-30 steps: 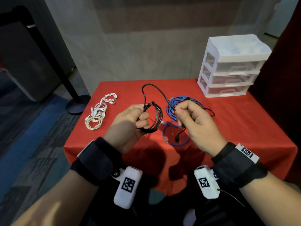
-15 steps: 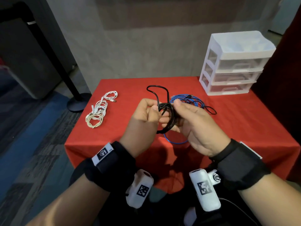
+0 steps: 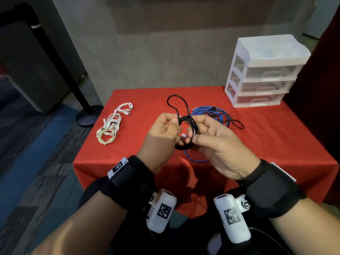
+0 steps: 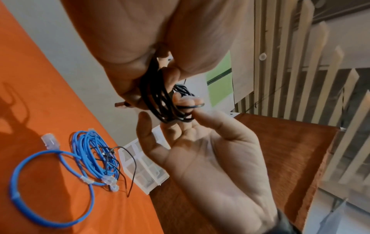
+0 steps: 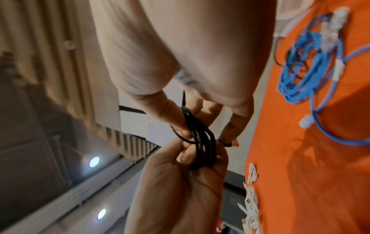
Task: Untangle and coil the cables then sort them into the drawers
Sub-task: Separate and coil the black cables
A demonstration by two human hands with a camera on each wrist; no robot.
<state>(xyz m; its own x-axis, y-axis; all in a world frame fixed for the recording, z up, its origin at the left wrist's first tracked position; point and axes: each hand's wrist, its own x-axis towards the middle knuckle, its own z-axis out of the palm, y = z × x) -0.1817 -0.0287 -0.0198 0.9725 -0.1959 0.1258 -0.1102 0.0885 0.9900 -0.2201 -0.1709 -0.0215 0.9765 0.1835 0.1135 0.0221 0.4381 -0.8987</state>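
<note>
A black cable (image 3: 190, 126) wound into a small coil hangs between both hands above the red table (image 3: 276, 144). My left hand (image 3: 173, 126) grips the coil's left side, its fingers curled round the strands (image 4: 156, 95). From the right, my right hand (image 3: 199, 128) pinches the same coil (image 5: 202, 142). One loose loop (image 3: 176, 103) of it rises above the hands. A blue cable (image 3: 207, 113) lies in a loose pile behind, a thin black wire (image 3: 237, 124) tangled in it. The white drawer unit (image 3: 263, 70) stands at the back right, all drawers closed.
A bundle of white and cream cables (image 3: 110, 126) lies on the table's left part. A black stanchion base (image 3: 88, 116) stands on the floor beyond the table's left edge. A wall runs behind the table.
My right hand, which held the black cable's free end away from the coil, has come in against it. Both hands now meet on the coil, a little farther over the table.
</note>
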